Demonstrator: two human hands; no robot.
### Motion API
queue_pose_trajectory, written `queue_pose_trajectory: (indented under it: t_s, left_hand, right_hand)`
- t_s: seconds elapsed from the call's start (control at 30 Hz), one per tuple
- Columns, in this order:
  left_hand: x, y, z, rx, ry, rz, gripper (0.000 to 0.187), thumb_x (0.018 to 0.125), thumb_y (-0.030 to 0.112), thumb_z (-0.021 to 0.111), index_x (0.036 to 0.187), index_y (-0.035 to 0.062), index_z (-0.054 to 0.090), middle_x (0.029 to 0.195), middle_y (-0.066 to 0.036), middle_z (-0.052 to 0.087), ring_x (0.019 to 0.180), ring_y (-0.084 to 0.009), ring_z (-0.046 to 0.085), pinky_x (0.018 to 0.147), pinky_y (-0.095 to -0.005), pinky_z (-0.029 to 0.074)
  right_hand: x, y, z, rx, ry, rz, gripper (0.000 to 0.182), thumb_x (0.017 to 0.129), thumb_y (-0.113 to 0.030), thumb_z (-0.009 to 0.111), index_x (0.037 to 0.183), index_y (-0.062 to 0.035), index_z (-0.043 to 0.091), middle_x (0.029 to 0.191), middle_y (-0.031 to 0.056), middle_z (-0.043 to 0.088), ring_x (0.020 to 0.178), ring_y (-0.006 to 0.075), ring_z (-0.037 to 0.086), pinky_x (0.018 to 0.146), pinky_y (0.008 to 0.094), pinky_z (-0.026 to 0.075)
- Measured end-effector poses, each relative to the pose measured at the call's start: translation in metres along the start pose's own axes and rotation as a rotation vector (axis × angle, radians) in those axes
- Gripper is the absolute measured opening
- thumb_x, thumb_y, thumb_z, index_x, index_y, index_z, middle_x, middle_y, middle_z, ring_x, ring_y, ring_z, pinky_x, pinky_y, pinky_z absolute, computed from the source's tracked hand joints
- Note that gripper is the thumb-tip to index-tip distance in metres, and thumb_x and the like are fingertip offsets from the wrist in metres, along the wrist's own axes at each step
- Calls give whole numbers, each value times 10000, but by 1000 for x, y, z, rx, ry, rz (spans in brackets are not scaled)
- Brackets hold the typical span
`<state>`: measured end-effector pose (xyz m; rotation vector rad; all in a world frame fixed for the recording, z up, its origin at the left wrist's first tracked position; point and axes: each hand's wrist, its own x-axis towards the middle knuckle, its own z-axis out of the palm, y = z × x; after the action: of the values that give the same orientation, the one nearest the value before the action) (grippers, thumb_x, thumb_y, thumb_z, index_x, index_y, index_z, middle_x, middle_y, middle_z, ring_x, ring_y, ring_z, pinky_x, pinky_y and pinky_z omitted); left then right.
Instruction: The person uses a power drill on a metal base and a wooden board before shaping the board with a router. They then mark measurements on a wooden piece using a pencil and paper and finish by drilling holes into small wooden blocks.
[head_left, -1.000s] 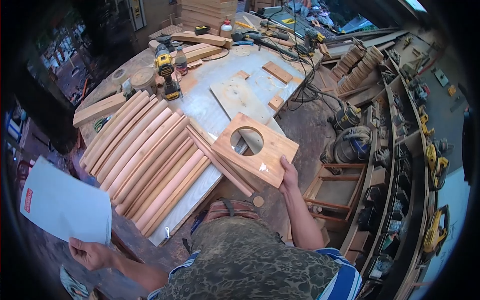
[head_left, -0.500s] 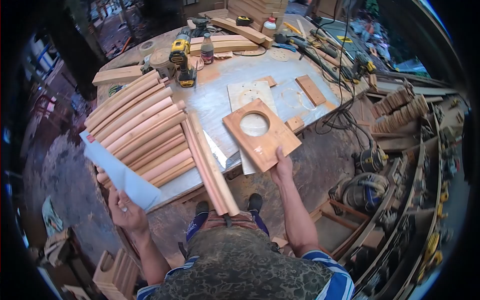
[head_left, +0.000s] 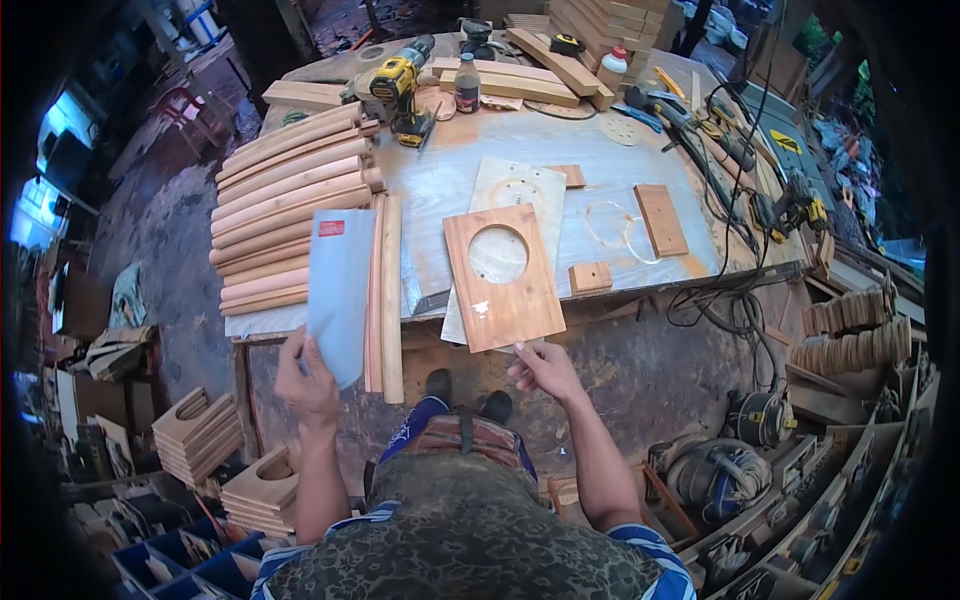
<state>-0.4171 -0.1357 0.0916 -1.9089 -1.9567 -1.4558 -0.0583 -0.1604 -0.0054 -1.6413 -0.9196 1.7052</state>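
My left hand pinches the lower edge of a pale blue-grey flexible sheet with a red label near its top. The sheet stands up in front of the rounded wooden strips. A rectangular wooden board with a large round hole lies on a thin pale panel at the front of the table. My right hand is at the board's near edge, its fingers loosely bent and the fingertips close to the edge; whether they touch it is hard to see. A pale chipped patch shows on the board's lower left.
Curved wooden strips fill the table's left side, with two long strips jutting past the front edge. A yellow drill and a bottle stand behind. Small blocks and tangled cables are right. Stacked holed boards sit lower left.
The holed board has come down onto the pale panel, and my right thumb has left its face. My left hand has raised the sheet upright. The view has turned.
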Motion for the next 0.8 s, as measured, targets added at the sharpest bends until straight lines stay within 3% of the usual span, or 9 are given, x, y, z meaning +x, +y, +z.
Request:
queue_pose_trajectory:
  t_s: [0.1,0.23,0.3,0.33,0.37,0.47,0.57,0.73,0.8]
  left_hand:
    - [8,12,-11,-28,92,-24,200,1030,127,649,1115,-45,704,1002,-170,755,879,-243,728,802,-358,566]
    - [15,15,-5,1,94,0,191,1025,113,657,1113,-52,698,986,-166,757,866,-233,725,784,-346,568]
    - [28,32,3,-40,116,-19,204,1036,116,642,1111,-71,679,1010,-171,739,915,-208,694,832,-331,544]
    - [36,36,11,-37,114,-21,204,1036,116,642,1111,-71,679,1010,-171,739,915,-208,694,832,-331,544]
    - [44,39,20,-141,141,48,189,1031,105,648,1098,-69,678,1009,-173,739,913,-213,697,820,-336,544]
    - [85,48,54,-211,105,429,151,958,10,696,1103,-30,693,999,-164,753,855,-265,734,739,-353,575]
    - [104,49,112,-181,-101,665,141,891,27,705,1030,10,687,982,-139,734,879,-301,706,784,-412,548]
    - [88,37,210,-93,-369,722,46,882,102,635,891,57,640,889,-99,694,839,-292,673,786,-433,523]
    - [70,33,237,-30,-486,657,36,872,100,619,863,66,626,874,-95,687,840,-291,673,788,-432,525]
  right_hand:
    - [-15,-3,-8,126,97,-149,303,1004,-263,691,1056,35,687,892,104,753,680,118,685,593,262,543]
    - [-101,-96,-33,110,398,-726,221,887,58,686,1106,34,677,887,137,741,743,193,709,677,294,582]
    - [-170,-157,-43,-144,517,-1381,286,947,-196,596,1087,39,679,976,201,716,827,322,692,700,423,579]
    - [-228,-180,-93,-945,405,-1431,396,936,-321,565,1089,25,685,948,216,707,800,364,672,666,458,551]
    - [-255,-136,-129,-241,750,-2008,333,874,-257,618,1061,8,695,814,205,693,714,359,661,616,452,522]
    - [-278,-259,-12,-314,331,-1924,222,992,-279,617,1137,-112,636,908,13,552,832,173,563,698,329,468]
    - [-296,-248,-15,-257,389,-2040,165,984,-209,614,1138,-154,638,803,-26,420,700,114,449,638,259,401]
    - [-269,-255,17,-447,286,-1812,231,966,-172,643,1190,-133,602,794,-17,464,608,118,468,565,246,404]
    - [-258,-209,-17,-817,282,-1634,247,891,-201,663,1096,-64,647,820,91,573,677,235,571,586,358,456]
